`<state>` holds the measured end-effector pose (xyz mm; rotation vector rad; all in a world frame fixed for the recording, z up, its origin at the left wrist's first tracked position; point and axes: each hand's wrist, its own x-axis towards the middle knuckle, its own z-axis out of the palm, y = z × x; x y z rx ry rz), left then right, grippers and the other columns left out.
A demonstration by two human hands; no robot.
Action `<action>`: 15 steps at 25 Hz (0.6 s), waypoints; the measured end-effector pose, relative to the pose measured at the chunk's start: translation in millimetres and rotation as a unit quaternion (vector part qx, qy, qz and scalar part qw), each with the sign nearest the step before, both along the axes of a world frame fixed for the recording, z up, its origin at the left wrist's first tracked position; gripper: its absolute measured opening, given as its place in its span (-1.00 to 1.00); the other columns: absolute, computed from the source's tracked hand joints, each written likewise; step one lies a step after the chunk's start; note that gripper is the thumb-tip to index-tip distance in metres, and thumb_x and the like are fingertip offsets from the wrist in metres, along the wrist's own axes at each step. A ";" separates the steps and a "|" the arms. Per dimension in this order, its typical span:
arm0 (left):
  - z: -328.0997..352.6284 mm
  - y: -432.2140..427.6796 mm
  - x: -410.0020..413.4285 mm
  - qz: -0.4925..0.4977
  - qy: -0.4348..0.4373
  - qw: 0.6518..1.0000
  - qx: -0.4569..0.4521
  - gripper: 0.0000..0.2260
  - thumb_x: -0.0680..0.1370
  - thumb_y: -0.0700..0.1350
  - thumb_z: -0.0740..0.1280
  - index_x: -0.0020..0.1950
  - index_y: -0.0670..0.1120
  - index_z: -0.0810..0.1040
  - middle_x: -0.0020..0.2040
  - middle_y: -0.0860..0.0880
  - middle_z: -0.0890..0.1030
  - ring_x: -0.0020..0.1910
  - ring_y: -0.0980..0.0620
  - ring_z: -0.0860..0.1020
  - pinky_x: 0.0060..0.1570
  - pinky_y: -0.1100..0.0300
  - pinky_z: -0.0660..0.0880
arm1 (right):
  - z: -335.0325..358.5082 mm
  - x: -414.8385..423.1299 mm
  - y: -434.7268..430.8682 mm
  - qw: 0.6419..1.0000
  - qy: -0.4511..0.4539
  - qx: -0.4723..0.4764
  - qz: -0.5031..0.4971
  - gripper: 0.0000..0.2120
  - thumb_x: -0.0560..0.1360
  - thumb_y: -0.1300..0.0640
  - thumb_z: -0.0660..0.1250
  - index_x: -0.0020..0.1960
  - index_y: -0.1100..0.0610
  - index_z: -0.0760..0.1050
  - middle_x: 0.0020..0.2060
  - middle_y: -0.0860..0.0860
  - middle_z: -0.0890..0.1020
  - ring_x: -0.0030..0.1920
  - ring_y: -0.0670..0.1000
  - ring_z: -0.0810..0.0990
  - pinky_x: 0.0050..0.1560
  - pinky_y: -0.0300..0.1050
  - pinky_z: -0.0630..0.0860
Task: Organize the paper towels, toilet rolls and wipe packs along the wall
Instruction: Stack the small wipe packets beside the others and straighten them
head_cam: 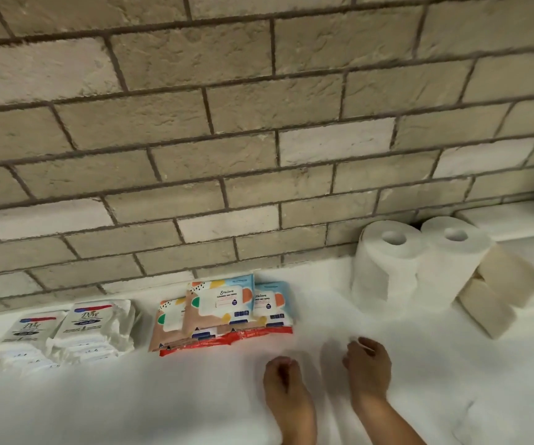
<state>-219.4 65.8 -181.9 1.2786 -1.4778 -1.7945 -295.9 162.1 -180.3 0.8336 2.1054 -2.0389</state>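
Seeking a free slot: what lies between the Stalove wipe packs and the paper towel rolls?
Head view: only bare white surface between the Stalove wipe packs and the paper towel rolls.

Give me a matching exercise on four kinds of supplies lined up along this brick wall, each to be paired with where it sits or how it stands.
Things:
1. white Dove wipe packs
2. colourful Stalove wet-wipe packs
3. tall white paper towel rolls
4. beige toilet rolls

Places and states:
A. stacked on their sides, far right
B. far left of the row
C. standing upright, cores facing up
D. overlapping one another, middle of the row

Pairs: 1-B, 2-D, 3-C, 4-A
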 end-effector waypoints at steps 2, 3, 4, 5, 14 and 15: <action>-4.9 22.3 -13.7 -0.121 -0.001 0.992 -0.039 -0.73 0.48 -0.43 0.41 -0.20 -0.06 0.59 -0.23 -0.10 0.64 -0.31 0.18 0.55 -0.18 0.32 0.47 | -1.2 -12.0 39.8 0.997 0.024 0.061 -0.047 -0.80 0.50 0.24 0.36 0.11 0.08 0.56 -0.05 0.10 0.68 0.02 0.22 0.65 0.22 0.20 0.55; -1.9 30.5 -25.1 -0.171 -0.007 0.983 -0.069 -0.74 0.49 -0.40 0.41 -0.18 -0.03 0.60 -0.21 -0.08 0.65 -0.32 0.20 0.54 -0.21 0.39 0.47 | -1.2 -21.6 61.1 0.994 0.041 0.066 -0.074 -0.78 0.51 0.25 0.34 0.12 0.06 0.55 -0.02 0.09 0.66 0.05 0.22 0.63 0.24 0.21 0.53; 1.5 35.7 -38.8 -0.211 -0.008 0.972 -0.103 -0.75 0.51 -0.36 0.40 -0.17 0.00 0.60 -0.20 -0.03 0.66 -0.29 0.18 0.56 -0.21 0.42 0.46 | -1.0 -33.0 81.6 0.992 0.053 0.066 -0.096 -0.77 0.53 0.27 0.31 0.15 0.07 0.54 0.01 0.10 0.65 0.07 0.22 0.62 0.25 0.21 0.53; 6.8 38.1 -54.0 -0.238 -0.001 0.962 -0.135 -0.75 0.53 -0.34 0.39 -0.15 0.03 0.60 -0.17 0.02 0.66 -0.24 0.15 0.58 -0.20 0.44 0.46 | -1.0 -46.0 100.9 0.990 0.063 0.067 -0.111 -0.75 0.54 0.27 0.29 0.19 0.10 0.54 0.05 0.12 0.65 0.10 0.23 0.61 0.26 0.22 0.52; 49.1 58.8 -151.5 -0.297 0.092 0.906 -0.287 -0.66 0.58 -0.01 0.42 0.32 0.22 0.46 0.24 0.35 0.49 0.20 0.27 0.51 0.18 0.37 0.48 | 15.4 -139.9 173.7 0.981 0.172 0.081 0.044 -0.36 0.50 0.32 0.39 0.52 0.07 0.30 0.38 0.06 0.53 0.36 0.16 0.50 0.38 0.27 0.44; 49.0 64.7 -155.6 -0.283 0.104 0.904 -0.304 -0.66 0.57 -0.06 0.43 0.29 0.22 0.49 0.23 0.35 0.50 0.20 0.26 0.51 0.19 0.34 0.49 | 17.9 -146.0 172.6 0.978 0.185 0.073 0.055 -0.32 0.47 0.35 0.40 0.53 0.06 0.30 0.38 0.05 0.53 0.36 0.13 0.50 0.38 0.26 0.45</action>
